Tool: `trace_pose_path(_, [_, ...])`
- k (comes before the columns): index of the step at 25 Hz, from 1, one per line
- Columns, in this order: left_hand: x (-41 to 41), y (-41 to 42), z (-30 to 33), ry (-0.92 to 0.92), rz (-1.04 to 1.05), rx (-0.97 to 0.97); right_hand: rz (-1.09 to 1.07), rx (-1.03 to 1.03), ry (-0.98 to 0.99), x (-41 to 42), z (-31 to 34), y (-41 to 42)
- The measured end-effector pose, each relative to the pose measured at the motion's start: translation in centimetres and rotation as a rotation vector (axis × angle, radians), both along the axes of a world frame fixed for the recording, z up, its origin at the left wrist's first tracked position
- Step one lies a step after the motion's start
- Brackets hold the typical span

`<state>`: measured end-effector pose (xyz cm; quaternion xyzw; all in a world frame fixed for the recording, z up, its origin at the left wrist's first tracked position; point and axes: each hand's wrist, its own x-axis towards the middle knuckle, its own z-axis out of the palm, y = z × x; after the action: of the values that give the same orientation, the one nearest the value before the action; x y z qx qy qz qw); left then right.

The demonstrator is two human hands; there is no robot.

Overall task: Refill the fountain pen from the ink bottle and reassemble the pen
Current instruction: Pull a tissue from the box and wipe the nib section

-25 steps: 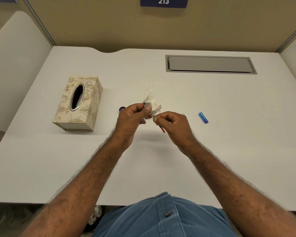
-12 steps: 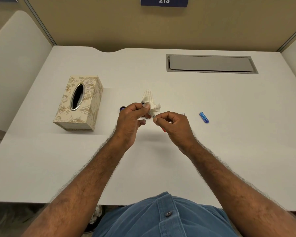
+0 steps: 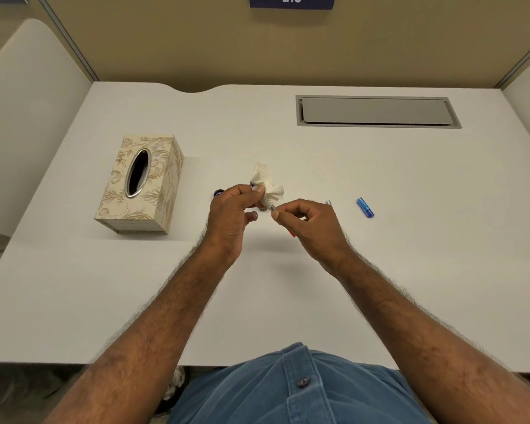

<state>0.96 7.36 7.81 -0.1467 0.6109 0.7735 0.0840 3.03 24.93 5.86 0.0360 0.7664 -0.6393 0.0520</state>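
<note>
My left hand (image 3: 231,215) pinches a crumpled white tissue (image 3: 268,183) above the desk. My right hand (image 3: 311,228) grips a thin pen part (image 3: 273,207) whose grey tip pokes into the tissue; a red end (image 3: 292,234) shows below the palm. A small dark ink bottle (image 3: 218,193) peeks out just behind my left hand, mostly hidden. A blue pen piece (image 3: 365,207) lies on the desk to the right. A silver bit (image 3: 328,202) shows behind my right knuckles.
A patterned tissue box (image 3: 141,185) stands at the left of the white desk (image 3: 410,270). A grey cable hatch (image 3: 377,111) is set in the desk at the back right. Partition walls close off the back and both sides.
The tissue has shifted slightly in my left fingers around the pen tip. Both hands stay at nearly the same spot.
</note>
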Motion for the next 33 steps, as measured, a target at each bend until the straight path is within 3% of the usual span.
trace_pose_path(11, [-0.9,-0.9,-0.3,-0.01,0.047,-0.036,-0.003,-0.027,-0.042,0.2,-0.2,0.6])
trace_pose_path(18, [-1.7,-1.8,-0.2,-0.064,0.188,-0.024,-0.061,-0.071,-0.052,-0.1,0.2,1.3])
trace_pose_path(28, [-0.5,-0.3,-0.1,0.008,0.051,-0.106,-0.046,-0.11,-0.026,-0.5,0.7,0.7])
trace_pose_path(33, [-0.3,-0.7,0.0,-0.083,0.05,-0.187,-0.075,-0.109,-0.057,-0.5,0.8,1.0])
